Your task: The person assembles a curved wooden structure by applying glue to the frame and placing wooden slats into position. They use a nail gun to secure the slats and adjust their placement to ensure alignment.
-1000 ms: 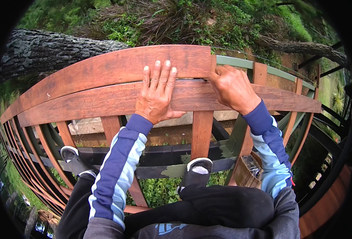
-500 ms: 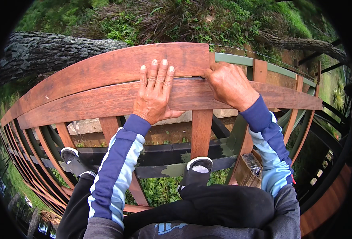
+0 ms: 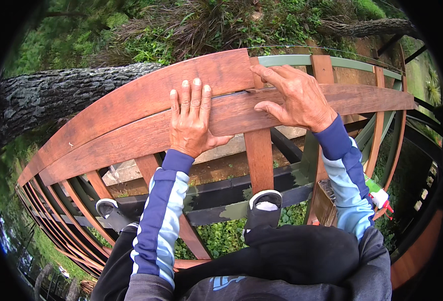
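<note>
Two reddish-brown wooden boards lie side by side across the frame, the far board (image 3: 146,93) ending short of the near board (image 3: 116,140), which runs on to the right. A narrow dark gap separates them. My left hand (image 3: 191,120) rests flat across both boards, its fingers pointing away from me and its thumb stretched to the right. Over the near board, just right of the far board's end, is my right hand (image 3: 302,98). Its thumb and fingers are spread, and nothing shows between them.
Wooden crosspieces (image 3: 259,160) span dark and green metal beams (image 3: 211,214) below, with open gaps between them. My shoes (image 3: 264,213) stand among these. By my right forearm are a brown box (image 3: 325,200) and a green-and-white bottle with a red tip (image 3: 379,194). A thick tree trunk (image 3: 71,100) lies beyond.
My right hand has opened from a closed pinch at the gap by the far board's end and shifted slightly right. My left hand stays flat on the boards. The view has shifted a little.
</note>
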`<state>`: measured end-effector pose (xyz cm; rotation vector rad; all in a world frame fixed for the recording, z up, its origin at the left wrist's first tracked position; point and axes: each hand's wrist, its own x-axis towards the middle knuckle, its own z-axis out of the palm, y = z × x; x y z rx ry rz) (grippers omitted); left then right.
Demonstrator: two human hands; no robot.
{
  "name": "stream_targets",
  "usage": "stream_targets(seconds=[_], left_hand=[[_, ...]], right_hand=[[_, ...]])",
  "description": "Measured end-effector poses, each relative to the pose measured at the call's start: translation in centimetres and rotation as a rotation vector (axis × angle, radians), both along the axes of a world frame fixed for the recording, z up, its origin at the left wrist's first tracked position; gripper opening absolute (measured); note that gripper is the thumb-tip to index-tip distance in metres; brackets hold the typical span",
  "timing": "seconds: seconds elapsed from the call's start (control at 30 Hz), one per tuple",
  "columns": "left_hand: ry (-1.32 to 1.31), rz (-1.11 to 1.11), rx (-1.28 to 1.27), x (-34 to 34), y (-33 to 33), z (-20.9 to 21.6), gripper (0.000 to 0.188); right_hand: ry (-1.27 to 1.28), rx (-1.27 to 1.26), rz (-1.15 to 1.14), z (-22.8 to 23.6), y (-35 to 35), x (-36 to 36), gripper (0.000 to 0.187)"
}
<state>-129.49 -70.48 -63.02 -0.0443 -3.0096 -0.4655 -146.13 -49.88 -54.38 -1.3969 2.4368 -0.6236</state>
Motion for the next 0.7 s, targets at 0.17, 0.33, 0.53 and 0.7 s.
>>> stream_targets(seconds=[0.17,0.33,0.53,0.7], left_hand=[[0.013,-0.012,-0.014,-0.2,0.1,0.2,0.115],[0.003,-0.022,-0.019,-0.3,0.1,0.4,0.111],[0.018,-0.026,-0.012,-0.4,0.1,0.5,0.112],[-0.016,-0.019,0.001,-0.2,0.0,0.3,0.116]], right_hand=[[0.282,-0.290,-0.345,-3.1,2.6,4.7,0.042],[0.283,-0.344,-0.339,-7.6,2.5,7.5,0.040],[0.282,-0.208,-0.371,-9.0,1.6,6.4,0.034],[0.207,-0.109,-0.312,-8.2,1.4,6.5,0.054]])
